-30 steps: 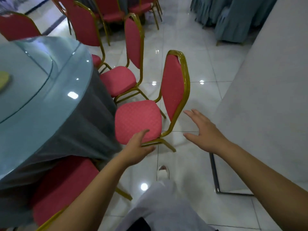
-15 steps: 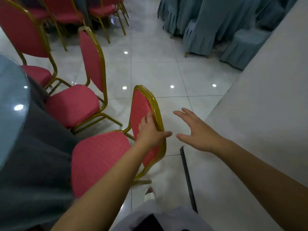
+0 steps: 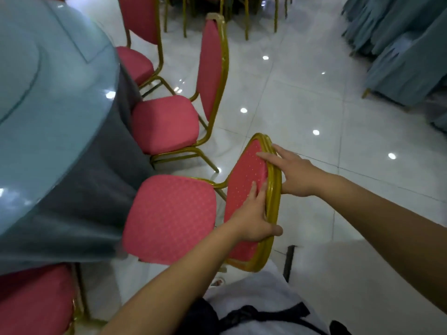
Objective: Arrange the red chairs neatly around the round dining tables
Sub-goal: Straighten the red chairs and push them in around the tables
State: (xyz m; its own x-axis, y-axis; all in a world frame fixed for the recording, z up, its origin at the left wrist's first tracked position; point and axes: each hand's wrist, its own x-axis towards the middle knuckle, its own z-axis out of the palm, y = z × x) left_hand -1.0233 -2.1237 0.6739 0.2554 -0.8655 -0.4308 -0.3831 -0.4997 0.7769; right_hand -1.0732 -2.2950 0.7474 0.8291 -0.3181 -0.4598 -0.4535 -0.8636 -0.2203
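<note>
Left hand (image 3: 251, 218), right hand (image 3: 297, 175) both grip backrest of nearest red chair (image 3: 169, 218); my fingers (image 3: 260, 192) curled round gold frame. Seat front touches cloth of desk (image 3: 48, 105), chair slightly askew: needs squaring, I judge. Second chair (image 3: 167, 122) further along desk rim looks tucked in, third chair (image 3: 135, 61) beyond likewise. Near-side chair (image 3: 36, 298) partly under desk. Rest of ring out of view; probably more left.

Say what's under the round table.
Grey tablecloth hangs from the round table; a red chair seat pokes out beneath it, bottom left. The cloth hides legs and floor.
</note>
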